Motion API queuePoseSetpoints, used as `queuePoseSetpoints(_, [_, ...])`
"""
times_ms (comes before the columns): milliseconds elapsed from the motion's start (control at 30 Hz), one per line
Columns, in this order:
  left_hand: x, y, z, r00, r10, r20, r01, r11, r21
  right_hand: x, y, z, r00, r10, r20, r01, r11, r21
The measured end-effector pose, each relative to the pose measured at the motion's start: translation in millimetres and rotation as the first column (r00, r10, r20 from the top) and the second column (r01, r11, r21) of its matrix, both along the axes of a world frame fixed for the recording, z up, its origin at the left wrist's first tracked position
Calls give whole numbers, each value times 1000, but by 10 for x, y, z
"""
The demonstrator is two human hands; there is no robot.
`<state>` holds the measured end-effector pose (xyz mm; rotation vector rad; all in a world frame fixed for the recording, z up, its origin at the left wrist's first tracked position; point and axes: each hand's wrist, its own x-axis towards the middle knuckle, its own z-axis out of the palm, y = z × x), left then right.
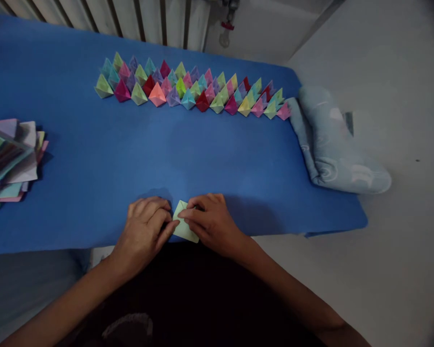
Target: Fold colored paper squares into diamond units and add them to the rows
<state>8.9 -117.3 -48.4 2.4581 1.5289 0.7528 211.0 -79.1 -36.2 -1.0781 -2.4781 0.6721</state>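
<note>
Pale green folded paper (185,231): at the near edge of the blue table (210,154), between my hands. My right hand (215,222) comes in from the right, fingers bent, fingertips over the paper's upper right part; whether they pinch it, I cannot tell. My left hand (146,224) is curled, thumb stretched to the paper's left edge; clamped or merely touching, I cannot tell. Beyond: rows of folded paper shapes (202,102).
</note>
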Motion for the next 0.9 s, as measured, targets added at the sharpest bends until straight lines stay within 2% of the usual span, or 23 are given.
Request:
queuePoseSetpoints(167, [-21,-27,-6,992,-116,-52,120,988,92,-22,-12,4,999,-47,-3,47,999,-2])
queuePoseSetpoints(333, [-90,-74,-36,967,-250,-48,253,964,87,-48,-16,-4,996,-85,33,85,996,21])
queuePoseSetpoints(500, [-94,-135,-25,956,-272,-107,281,957,68,-69,-13,-29,989,-122,85,117,991,65])
queuePoseSetpoints(667, [-23,-108,83,944,-276,-179,294,952,82,-84,58,-4,980,-121,156,116,992,45])
queuePoseSetpoints(733, [-3,-25,147,942,-280,-183,288,957,22,-50,92,13,987,-133,91,134,991,-3])
queuePoseSetpoints(800, [12,99,212,937,-310,-162,302,951,-72,15,108,24,981,-184,-54,180,981,-73])
queuePoseSetpoints(900, [42,323,292,916,-375,-140,347,919,-189,147,91,19,914,-318,-252,287,946,-152])
